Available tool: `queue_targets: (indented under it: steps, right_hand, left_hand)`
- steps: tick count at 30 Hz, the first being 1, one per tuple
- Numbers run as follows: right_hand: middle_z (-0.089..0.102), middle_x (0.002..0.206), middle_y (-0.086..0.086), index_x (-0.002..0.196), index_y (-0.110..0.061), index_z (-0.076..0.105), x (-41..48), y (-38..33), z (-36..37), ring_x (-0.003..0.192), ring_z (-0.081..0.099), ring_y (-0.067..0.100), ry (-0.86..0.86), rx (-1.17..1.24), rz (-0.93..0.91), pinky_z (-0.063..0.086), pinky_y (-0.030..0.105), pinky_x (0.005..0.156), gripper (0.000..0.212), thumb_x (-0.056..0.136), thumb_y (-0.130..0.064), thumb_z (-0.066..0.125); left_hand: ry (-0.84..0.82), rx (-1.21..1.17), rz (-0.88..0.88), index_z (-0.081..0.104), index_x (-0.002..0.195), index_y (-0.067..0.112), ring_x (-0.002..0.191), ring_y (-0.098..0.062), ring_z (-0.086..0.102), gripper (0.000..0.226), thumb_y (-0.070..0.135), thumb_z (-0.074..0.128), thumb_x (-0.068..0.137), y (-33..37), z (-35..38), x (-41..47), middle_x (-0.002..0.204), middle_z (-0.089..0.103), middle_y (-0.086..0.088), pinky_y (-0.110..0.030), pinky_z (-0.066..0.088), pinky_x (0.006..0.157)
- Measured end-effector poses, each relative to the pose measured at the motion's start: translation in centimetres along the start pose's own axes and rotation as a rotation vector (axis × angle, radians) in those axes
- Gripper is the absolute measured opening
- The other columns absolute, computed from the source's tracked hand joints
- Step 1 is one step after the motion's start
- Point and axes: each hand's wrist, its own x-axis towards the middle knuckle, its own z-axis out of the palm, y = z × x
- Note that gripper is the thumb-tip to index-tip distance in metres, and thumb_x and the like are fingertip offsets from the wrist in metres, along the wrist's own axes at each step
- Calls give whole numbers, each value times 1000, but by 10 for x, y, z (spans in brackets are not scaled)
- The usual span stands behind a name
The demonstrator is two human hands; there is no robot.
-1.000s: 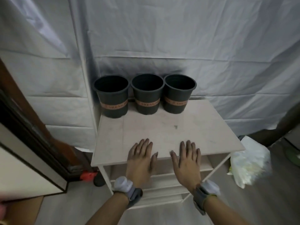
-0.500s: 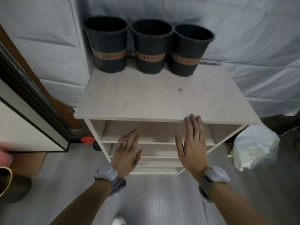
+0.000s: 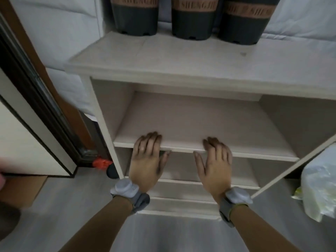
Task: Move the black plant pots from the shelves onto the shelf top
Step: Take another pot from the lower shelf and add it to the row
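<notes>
Three black plant pots with tan bands stand in a row at the back of the shelf top (image 3: 181, 59): a left pot (image 3: 135, 20), a middle pot (image 3: 192, 24) and a right pot (image 3: 241, 28); their rims are cut off by the frame. Below, the upper shelf (image 3: 196, 120) holds nothing that I can see. My left hand (image 3: 147, 160) and my right hand (image 3: 215, 164) hover flat, fingers apart, at that shelf's front edge, holding nothing. Lower shelves are partly hidden behind my hands.
A dark wooden door frame (image 3: 41, 99) stands to the left, with an orange object (image 3: 101, 163) at its foot. A white plastic bag (image 3: 320, 186) lies on the floor at the right. White sheeting (image 3: 63, 30) hangs behind the shelf unit. Grey floor lies in front.
The view has dropped and moved closer to the shelf unit. Both hands came down from the shelf top to the front edge of the upper shelf. The pots have not moved.
</notes>
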Motion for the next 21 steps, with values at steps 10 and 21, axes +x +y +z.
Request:
queue_targets:
  steps: [10,21]
  right_hand:
    - [69,111,12,112,-6,68,-3,28,66,106,58,33,600,42,-184,31,43,110,32,101,-32,51]
    - [67,117,11,119,-7,65,-7,30,44,110,59,32,503,86,-253,32,41,112,29,98,-23,55]
  left_hand:
    - [494,37,4,62,115,6,105,-32,52,40,38,44,100,2,59,-9,112,63,-14,-38,29,108]
    - [448,-259,-143,49,125,6,126,-28,44,37,24,56,93,6,67,-61,133,49,-15,-32,29,107]
